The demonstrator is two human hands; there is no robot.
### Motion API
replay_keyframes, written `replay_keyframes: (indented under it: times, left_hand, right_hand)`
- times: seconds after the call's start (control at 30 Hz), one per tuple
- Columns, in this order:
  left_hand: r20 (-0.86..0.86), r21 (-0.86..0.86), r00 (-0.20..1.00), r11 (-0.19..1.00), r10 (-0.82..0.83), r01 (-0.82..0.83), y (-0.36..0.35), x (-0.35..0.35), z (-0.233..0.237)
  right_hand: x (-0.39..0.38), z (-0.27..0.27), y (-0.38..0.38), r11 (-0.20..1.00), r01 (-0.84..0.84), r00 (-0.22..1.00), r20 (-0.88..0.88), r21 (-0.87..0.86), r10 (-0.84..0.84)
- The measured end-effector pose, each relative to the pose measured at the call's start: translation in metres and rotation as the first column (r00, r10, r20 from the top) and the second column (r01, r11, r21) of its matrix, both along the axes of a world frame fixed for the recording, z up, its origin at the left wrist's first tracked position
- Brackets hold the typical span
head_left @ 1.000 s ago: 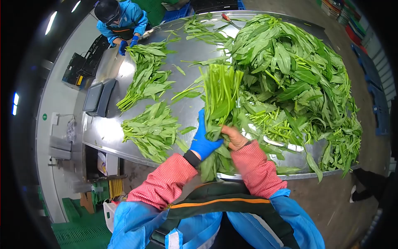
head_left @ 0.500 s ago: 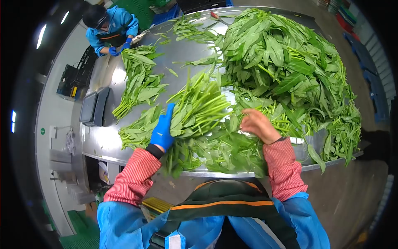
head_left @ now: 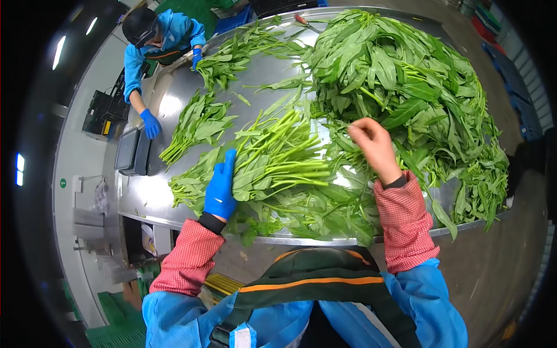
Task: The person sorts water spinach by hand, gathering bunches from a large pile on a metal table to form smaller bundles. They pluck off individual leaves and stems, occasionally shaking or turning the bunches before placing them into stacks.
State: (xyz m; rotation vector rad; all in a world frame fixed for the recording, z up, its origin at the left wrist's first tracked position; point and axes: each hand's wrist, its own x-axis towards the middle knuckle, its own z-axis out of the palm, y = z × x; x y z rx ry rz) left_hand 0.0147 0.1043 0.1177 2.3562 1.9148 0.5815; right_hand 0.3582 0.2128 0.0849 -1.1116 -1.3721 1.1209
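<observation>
My left hand point(head_left: 221, 188), in a blue glove, is wrapped round a bunch of leafy green stems point(head_left: 281, 159), the cut ends pointing right. My bare right hand point(head_left: 374, 145) is raised to the right of the bunch, its fingers curled together at the near edge of the big heap of greens point(head_left: 400, 75); whether a stem is between them is too small to tell. Loose leaves and stems point(head_left: 325, 211) lie below the bunch along the table's near edge. Another bundle point(head_left: 188, 185) lies just left of my left hand.
Across the metal table point(head_left: 151, 200), a co-worker point(head_left: 168, 37) in blue gloves handles greens point(head_left: 223, 66) at the upper left. A bundle point(head_left: 200, 124) lies beside a dark scale point(head_left: 132, 152). A red-handled knife point(head_left: 301, 21) lies at the far edge.
My right hand has moved up and right, away from the stem ends. My left hand has shifted slightly left and down. The co-worker's hands have parted, one reaching toward the scale.
</observation>
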Motion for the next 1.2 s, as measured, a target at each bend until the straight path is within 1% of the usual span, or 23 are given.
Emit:
replay_keyframes:
  times: [0.03,0.07,0.1,0.17,0.27,0.3,0.33,0.37,0.43,0.5,0.53,0.57,0.63,0.7,0.77,0.83,0.9,0.97,1.03,1.1,1.13,1.17,1.2]
  left_hand:
    - [-0.023,-0.004,1.0,1.0,-0.008,0.008,0.0,0.0,0.0]
    - [-0.045,-0.009,0.999,1.0,-0.018,0.017,0.0,0.001,-0.001]
    - [-0.069,-0.019,0.997,0.999,-0.04,0.038,0.001,0.005,0.001]
    - [-0.115,-0.04,0.99,0.996,-0.081,0.077,0.005,0.017,0.013]
    - [-0.139,0.008,0.987,0.996,-0.085,0.087,0.008,0.021,0.02]
    - [-0.14,0.009,0.988,0.997,-0.07,0.072,0.004,0.018,0.02]
    - [-0.145,-0.006,0.989,0.999,-0.042,0.042,0.0,0.013,0.019]
    - [-0.149,-0.017,0.989,1.0,-0.017,0.015,-0.002,0.005,0.016]
    - [-0.172,-0.028,0.985,0.999,0.015,-0.02,-0.002,-0.001,0.013]
    - [-0.211,-0.042,0.977,0.998,0.029,-0.039,-0.002,-0.001,0.011]
    - [-0.224,-0.055,0.974,0.998,0.026,-0.04,-0.002,0.003,0.012]
    - [-0.238,-0.066,0.971,0.997,0.022,-0.039,0.0,0.009,0.015]
    - [-0.256,-0.055,0.967,0.998,-0.005,-0.009,0.005,0.019,0.017]
    - [-0.265,-0.022,0.963,0.999,-0.05,0.045,0.008,0.027,0.017]
    - [-0.265,-0.044,0.962,0.998,-0.059,0.049,0.01,0.032,0.021]
    - [-0.247,-0.036,0.967,0.998,-0.059,0.052,0.008,0.03,0.02]
    - [-0.207,-0.08,0.978,0.997,-0.007,-0.01,0.004,0.022,0.017]
    - [-0.131,-0.071,0.991,0.997,0.029,-0.038,0.002,0.011,0.01]
    - [-0.024,-0.016,0.999,0.999,0.039,-0.04,-0.001,-0.001,0.004]
    - [0.049,-0.009,0.998,0.999,0.045,-0.044,-0.004,-0.006,0.005]
    - [0.09,-0.004,0.995,0.999,0.039,-0.039,-0.005,-0.009,0.003]
    - [0.131,0.001,0.991,1.0,0.028,-0.029,-0.005,-0.012,0.0]
    - [0.138,-0.022,0.99,1.0,0.022,-0.019,-0.003,-0.015,-0.002]
  right_hand:
    - [-0.01,0.016,-0.003,0.983,-0.02,0.977,0.211,0.184,-0.02]
    - [-0.019,0.033,-0.011,0.929,-0.047,0.847,0.507,0.367,-0.157]
    - [-0.03,0.039,-0.014,0.888,-0.141,0.749,0.634,0.438,-0.193]
    - [-0.052,0.038,-0.02,0.868,-0.32,0.523,0.835,0.38,-0.173]
    - [-0.057,-0.01,-0.014,0.924,-0.103,0.894,0.441,0.368,-0.076]
    - [-0.042,-0.014,-0.013,0.934,0.065,0.934,0.309,0.352,-0.182]
    - [-0.022,0.004,-0.014,0.995,0.081,0.99,0.12,-0.053,-0.075]
    - [-0.002,0.002,-0.005,0.981,0.147,0.986,0.104,-0.129,-0.134]
    - [0.022,0.002,-0.007,0.99,0.124,0.797,0.589,0.062,-0.137]
    - [0.003,0.022,-0.024,0.978,0.007,0.814,0.567,0.21,-0.127]
    - [-0.012,0.036,-0.035,0.979,-0.016,0.827,0.553,0.201,-0.1]
    - [-0.028,0.042,-0.043,0.941,-0.047,0.853,0.504,0.335,-0.137]
    - [-0.053,0.044,-0.048,0.915,-0.14,0.776,0.616,0.379,-0.136]
    - [-0.07,0.028,-0.046,0.908,-0.18,0.777,0.621,0.377,-0.104]
    - [-0.071,0.018,-0.043,0.957,-0.16,0.937,0.342,0.242,0.07]
    - [-0.061,0.012,-0.039,0.96,-0.279,0.96,-0.007,-0.001,0.279]
    - [-0.028,0.032,-0.039,0.917,-0.381,0.905,-0.25,-0.12,0.343]
    - [0.013,0.036,-0.037,0.842,-0.513,0.757,-0.551,-0.168,0.351]
    - [0.048,0.036,-0.035,0.856,-0.517,0.617,-0.692,0.004,0.376]
    - [0.065,0.029,-0.031,0.863,-0.506,0.527,-0.797,-0.016,0.294]
    - [0.072,0.01,-0.024,0.916,-0.359,0.911,-0.28,-0.18,0.302]
    - [0.066,-0.014,-0.016,0.908,-0.27,0.907,0.234,-0.32,0.352]
    - [0.056,-0.023,-0.023,0.977,-0.193,0.809,0.548,-0.093,0.213]
